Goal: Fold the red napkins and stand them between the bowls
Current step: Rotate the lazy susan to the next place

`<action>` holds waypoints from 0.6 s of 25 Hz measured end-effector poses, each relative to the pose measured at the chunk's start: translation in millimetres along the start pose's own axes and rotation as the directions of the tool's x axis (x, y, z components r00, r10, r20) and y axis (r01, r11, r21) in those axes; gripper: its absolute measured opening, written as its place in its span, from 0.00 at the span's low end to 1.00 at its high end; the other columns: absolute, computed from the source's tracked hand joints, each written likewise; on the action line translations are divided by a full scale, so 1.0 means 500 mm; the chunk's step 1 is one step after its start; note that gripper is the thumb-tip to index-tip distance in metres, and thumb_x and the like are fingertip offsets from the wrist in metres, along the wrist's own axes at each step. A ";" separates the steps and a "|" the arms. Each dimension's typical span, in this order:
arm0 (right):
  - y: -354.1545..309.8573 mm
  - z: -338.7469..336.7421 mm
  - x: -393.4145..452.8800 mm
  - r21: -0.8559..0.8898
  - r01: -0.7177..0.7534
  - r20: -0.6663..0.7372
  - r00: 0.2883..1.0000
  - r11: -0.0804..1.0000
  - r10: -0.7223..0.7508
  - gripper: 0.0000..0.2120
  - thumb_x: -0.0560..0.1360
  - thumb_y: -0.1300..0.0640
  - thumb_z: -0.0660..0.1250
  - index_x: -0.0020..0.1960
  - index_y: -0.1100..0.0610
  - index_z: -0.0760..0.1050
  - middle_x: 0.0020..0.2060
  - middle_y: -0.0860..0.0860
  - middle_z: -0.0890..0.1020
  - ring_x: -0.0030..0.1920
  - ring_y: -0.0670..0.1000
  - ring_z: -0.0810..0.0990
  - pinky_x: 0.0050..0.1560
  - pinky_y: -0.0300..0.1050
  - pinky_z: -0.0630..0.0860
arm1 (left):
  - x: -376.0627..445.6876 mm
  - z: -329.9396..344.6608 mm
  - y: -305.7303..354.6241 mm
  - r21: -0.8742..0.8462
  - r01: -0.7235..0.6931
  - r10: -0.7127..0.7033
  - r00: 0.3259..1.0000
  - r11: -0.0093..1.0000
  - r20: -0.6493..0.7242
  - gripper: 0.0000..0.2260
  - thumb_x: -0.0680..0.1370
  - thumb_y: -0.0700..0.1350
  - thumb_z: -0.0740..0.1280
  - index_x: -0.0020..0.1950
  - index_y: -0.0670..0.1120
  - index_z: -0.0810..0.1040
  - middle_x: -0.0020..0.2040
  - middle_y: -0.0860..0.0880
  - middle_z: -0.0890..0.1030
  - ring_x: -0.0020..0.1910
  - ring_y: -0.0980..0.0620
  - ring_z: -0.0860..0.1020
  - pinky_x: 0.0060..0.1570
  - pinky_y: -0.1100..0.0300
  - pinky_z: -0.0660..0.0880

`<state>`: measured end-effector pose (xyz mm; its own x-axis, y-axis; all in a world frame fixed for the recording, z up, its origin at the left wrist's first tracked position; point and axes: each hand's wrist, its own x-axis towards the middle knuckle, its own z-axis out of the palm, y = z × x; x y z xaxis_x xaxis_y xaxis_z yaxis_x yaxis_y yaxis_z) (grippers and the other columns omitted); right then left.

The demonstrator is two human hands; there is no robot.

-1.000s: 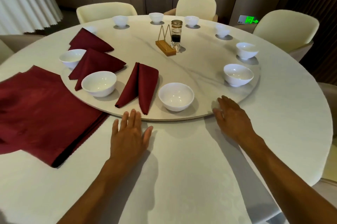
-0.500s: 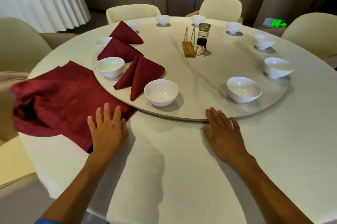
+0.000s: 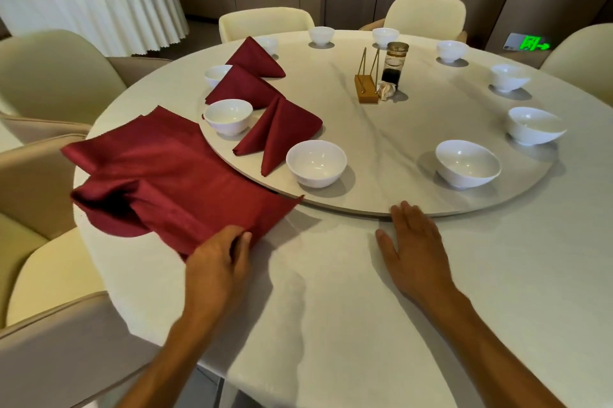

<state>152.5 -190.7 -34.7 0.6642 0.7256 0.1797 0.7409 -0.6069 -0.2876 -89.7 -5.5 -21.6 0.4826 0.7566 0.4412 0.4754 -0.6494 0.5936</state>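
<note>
A stack of flat red napkins (image 3: 172, 175) lies at the table's left edge, partly under the turntable (image 3: 381, 155). My left hand (image 3: 220, 261) pinches the near corner of the top napkin. My right hand (image 3: 411, 248) rests flat and open on the tablecloth, fingertips at the turntable's rim. Three folded red napkins stand on the turntable: the nearest (image 3: 278, 132) between two white bowls (image 3: 316, 163) (image 3: 228, 115), a second (image 3: 243, 87) and a third (image 3: 253, 59) behind it. Several more white bowls ring the turntable, the closest on the right (image 3: 467, 163).
A wooden holder with gold wires (image 3: 366, 89) and a glass jar (image 3: 394, 62) stand at the turntable's centre. Cream chairs (image 3: 49, 76) surround the table, one close at the left. Another draped round table (image 3: 99, 9) stands at the back left.
The view has swung left. My left hand slid from the bare cloth onto the napkin stack and took hold of its near corner. My right hand stayed flat near the turntable rim.
</note>
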 end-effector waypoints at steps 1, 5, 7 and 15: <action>-0.024 -0.006 -0.027 0.169 0.095 -0.007 0.995 0.981 -0.095 0.34 0.76 0.39 0.49 0.76 0.56 0.64 0.75 0.52 0.65 0.75 0.55 0.64 0.76 0.44 0.54 | -0.031 0.006 0.038 -0.121 0.035 -0.031 0.999 0.992 0.032 0.08 0.81 0.50 0.62 0.45 0.50 0.78 0.36 0.55 0.80 0.33 0.55 0.77 0.34 0.55 0.75; -0.111 -0.044 -0.136 0.842 -0.007 0.255 0.887 0.540 -0.386 0.29 0.74 0.63 0.72 0.73 0.51 0.68 0.69 0.47 0.74 0.68 0.47 0.74 0.67 0.46 0.72 | -0.124 0.038 0.190 -0.570 0.116 0.059 0.959 0.813 0.278 0.06 0.80 0.46 0.65 0.43 0.51 0.76 0.37 0.54 0.80 0.37 0.57 0.77 0.38 0.59 0.74; -0.103 -0.055 -0.152 0.873 -0.132 0.281 0.922 0.469 -0.265 0.23 0.74 0.68 0.70 0.66 0.53 0.76 0.60 0.50 0.81 0.60 0.52 0.81 0.61 0.56 0.77 | -0.136 0.036 0.219 -0.650 0.092 0.239 0.884 0.755 0.402 0.07 0.80 0.46 0.65 0.43 0.53 0.78 0.38 0.57 0.80 0.39 0.58 0.79 0.40 0.62 0.74; -0.015 -0.112 -0.181 0.740 0.031 0.221 0.932 0.672 -0.287 0.21 0.63 0.68 0.60 0.38 0.43 0.81 0.41 0.46 0.82 0.44 0.48 0.82 0.45 0.44 0.76 | -0.166 0.012 0.216 -0.464 -0.409 0.433 0.899 0.786 -0.060 0.04 0.75 0.42 0.69 0.48 0.49 0.81 0.41 0.56 0.82 0.32 0.61 0.77 0.29 0.66 0.73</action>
<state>92.4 -269.8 4.0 0.3848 0.9221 0.0421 0.4453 -0.1455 -0.8835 -73.9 -139.0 2.0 0.5957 0.4041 0.6942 -0.1655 -0.7840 0.5983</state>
